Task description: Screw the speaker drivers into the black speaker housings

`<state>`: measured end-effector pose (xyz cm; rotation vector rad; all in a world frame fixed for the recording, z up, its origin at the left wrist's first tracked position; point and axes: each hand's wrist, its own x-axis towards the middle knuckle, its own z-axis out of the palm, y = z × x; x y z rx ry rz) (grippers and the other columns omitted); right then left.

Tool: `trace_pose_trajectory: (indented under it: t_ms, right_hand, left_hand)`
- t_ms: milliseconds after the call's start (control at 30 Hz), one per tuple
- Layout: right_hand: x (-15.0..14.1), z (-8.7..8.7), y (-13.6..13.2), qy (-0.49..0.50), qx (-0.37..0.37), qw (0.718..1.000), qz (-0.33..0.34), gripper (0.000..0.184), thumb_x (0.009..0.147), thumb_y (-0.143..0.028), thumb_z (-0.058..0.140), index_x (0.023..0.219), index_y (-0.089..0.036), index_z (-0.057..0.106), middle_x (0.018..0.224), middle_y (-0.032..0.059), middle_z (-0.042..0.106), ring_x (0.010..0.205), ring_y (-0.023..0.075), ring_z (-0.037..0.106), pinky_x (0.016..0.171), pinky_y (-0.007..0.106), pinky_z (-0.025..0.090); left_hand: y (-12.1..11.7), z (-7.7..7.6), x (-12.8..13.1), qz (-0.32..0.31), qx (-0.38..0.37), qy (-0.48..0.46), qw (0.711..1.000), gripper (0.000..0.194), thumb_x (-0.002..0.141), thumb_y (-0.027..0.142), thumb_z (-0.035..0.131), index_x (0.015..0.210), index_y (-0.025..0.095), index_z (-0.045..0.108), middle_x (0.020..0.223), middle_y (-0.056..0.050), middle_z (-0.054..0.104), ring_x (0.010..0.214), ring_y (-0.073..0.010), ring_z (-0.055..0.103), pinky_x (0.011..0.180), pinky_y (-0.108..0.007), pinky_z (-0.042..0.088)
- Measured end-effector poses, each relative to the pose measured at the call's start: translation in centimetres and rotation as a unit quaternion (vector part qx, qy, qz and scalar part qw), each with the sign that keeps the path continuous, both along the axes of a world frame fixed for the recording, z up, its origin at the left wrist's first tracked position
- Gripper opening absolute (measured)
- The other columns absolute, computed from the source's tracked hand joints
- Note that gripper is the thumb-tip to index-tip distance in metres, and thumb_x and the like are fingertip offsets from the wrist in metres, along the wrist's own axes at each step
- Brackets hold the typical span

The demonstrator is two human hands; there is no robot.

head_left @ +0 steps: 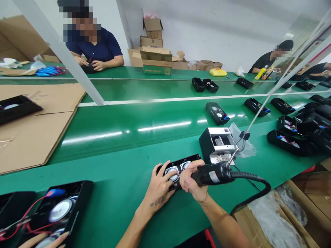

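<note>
The green table runs across the view, with a glossy green strip beyond its far edge. Flat cardboard covers the left of that strip, and a white post slants up in front of it. Past the table's right edge, open cartons hold clear plastic. Black housings crowd the table's far right corner; another housing fills its near left corner, with a co-worker's fingers on it. A black-and-silver device stands just beyond the screwdriver, blocking the space there. The worked housing lies mid-table, toward the near edge, two round speakers showing. The right hand wraps its fingers around the black power screwdriver, whose thick cable loops right and down, and which hangs from a hook. The left hand lies spread over the worked housing; the screwdriver's tip is hidden.
</note>
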<state>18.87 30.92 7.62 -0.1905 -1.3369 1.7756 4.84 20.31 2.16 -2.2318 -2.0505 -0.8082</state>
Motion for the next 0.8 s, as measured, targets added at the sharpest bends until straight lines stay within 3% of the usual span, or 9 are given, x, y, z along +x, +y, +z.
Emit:
trace_pose_trajectory:
  t_ms: [133, 233, 300, 367, 467, 600, 667, 733, 800]
  right_hand:
    - [0.0, 2.4, 0.4, 0.068, 0.043, 0.996, -0.026, 0.022, 0.104, -0.032, 0.068, 0.118, -0.033, 0.052, 0.057, -0.0143, 0.046, 0.037, 0.0083, 0.039, 0.042, 0.019, 0.040]
    - [0.8, 3.8, 0.6, 0.085, 0.028, 0.996, -0.027, 0.019, 0.104, -0.030, 0.067, 0.117, -0.034, 0.054, 0.057, -0.0139, 0.044, 0.038, 0.0085, 0.038, 0.042, 0.019, 0.041]
    - [1.6, 4.6, 0.7, 0.091, 0.006, 0.995, -0.032, 0.018, 0.104, -0.030, 0.067, 0.117, -0.034, 0.056, 0.056, -0.0135, 0.042, 0.038, 0.0092, 0.036, 0.041, 0.019, 0.040]
    - [2.4, 5.3, 0.7, 0.105, -0.023, 0.993, -0.037, 0.017, 0.103, -0.030, 0.066, 0.117, -0.034, 0.058, 0.055, -0.0129, 0.039, 0.038, 0.0098, 0.033, 0.040, 0.019, 0.040]
    - [3.2, 6.1, 0.4, 0.141, -0.070, 0.987, -0.040, 0.018, 0.101, -0.028, 0.063, 0.118, -0.032, 0.061, 0.055, -0.0123, 0.035, 0.036, 0.0095, 0.025, 0.038, 0.019, 0.035]
    - [3.8, 6.6, 0.0, 0.172, -0.113, 0.978, -0.037, 0.019, 0.100, -0.024, 0.059, 0.118, -0.030, 0.064, 0.055, -0.0119, 0.032, 0.036, 0.0089, 0.017, 0.036, 0.019, 0.030]
    - [4.0, 6.6, -0.1, 0.171, -0.136, 0.975, -0.049, 0.019, 0.100, -0.022, 0.057, 0.115, -0.030, 0.065, 0.056, -0.0115, 0.033, 0.037, 0.0092, 0.017, 0.038, 0.020, 0.031]
    - [4.1, 6.6, -0.1, 0.165, -0.157, 0.971, -0.068, 0.018, 0.099, -0.020, 0.057, 0.113, -0.029, 0.065, 0.056, -0.0111, 0.035, 0.038, 0.0095, 0.017, 0.039, 0.020, 0.033]
    - [4.3, 6.5, -0.2, 0.161, -0.170, 0.969, -0.079, 0.018, 0.099, -0.019, 0.057, 0.112, -0.029, 0.065, 0.056, -0.0108, 0.037, 0.039, 0.0097, 0.018, 0.041, 0.019, 0.035]
  left_hand:
    - [0.1, 0.4, -0.2, -0.010, -0.009, -0.001, 1.000, 0.022, 0.081, 0.027, 0.093, 0.099, 0.027, 0.079, 0.139, -0.002, 0.075, 0.152, -0.0448, 0.049, 0.123, -0.073, 0.038]
    - [-0.2, 0.7, -0.4, -0.016, 0.010, 0.007, 1.000, 0.024, 0.081, 0.034, 0.094, 0.093, 0.022, 0.077, 0.139, -0.007, 0.075, 0.151, -0.0491, 0.051, 0.121, -0.077, 0.042]
    - [-0.8, 1.1, -0.3, -0.010, 0.050, -0.004, 0.999, 0.027, 0.085, 0.037, 0.091, 0.101, 0.020, 0.077, 0.139, -0.011, 0.075, 0.151, -0.0492, 0.050, 0.121, -0.078, 0.043]
    - [-1.8, 1.7, 0.2, 0.016, 0.107, -0.042, 0.993, 0.030, 0.093, 0.036, 0.084, 0.118, 0.021, 0.076, 0.136, -0.012, 0.076, 0.151, -0.0439, 0.053, 0.122, -0.073, 0.046]
    - [-3.4, 2.5, 1.8, 0.066, 0.137, -0.171, 0.974, 0.042, 0.096, 0.041, 0.081, 0.134, 0.026, 0.074, 0.129, -0.009, 0.081, 0.131, -0.0319, 0.072, 0.112, -0.052, 0.062]
    - [-4.5, 3.0, 4.6, 0.107, 0.078, -0.418, 0.899, 0.023, 0.092, 0.051, 0.082, 0.100, 0.030, 0.087, 0.094, -0.002, 0.086, 0.083, -0.0211, 0.084, 0.080, -0.026, 0.070]
    - [-4.5, 2.9, 5.7, 0.135, 0.061, -0.527, 0.837, 0.028, 0.089, 0.055, 0.083, 0.083, 0.028, 0.087, 0.080, -0.003, 0.084, 0.067, -0.0197, 0.081, 0.066, -0.022, 0.067]
    - [-4.5, 2.8, 6.5, 0.154, 0.052, -0.601, 0.782, 0.032, 0.085, 0.057, 0.086, 0.081, 0.026, 0.088, 0.073, -0.005, 0.082, 0.059, -0.0190, 0.078, 0.059, -0.021, 0.065]
    - [-4.4, 2.9, 7.0, 0.151, 0.044, -0.630, 0.760, 0.033, 0.085, 0.057, 0.086, 0.081, 0.024, 0.088, 0.070, -0.006, 0.081, 0.057, -0.0186, 0.077, 0.057, -0.021, 0.064]
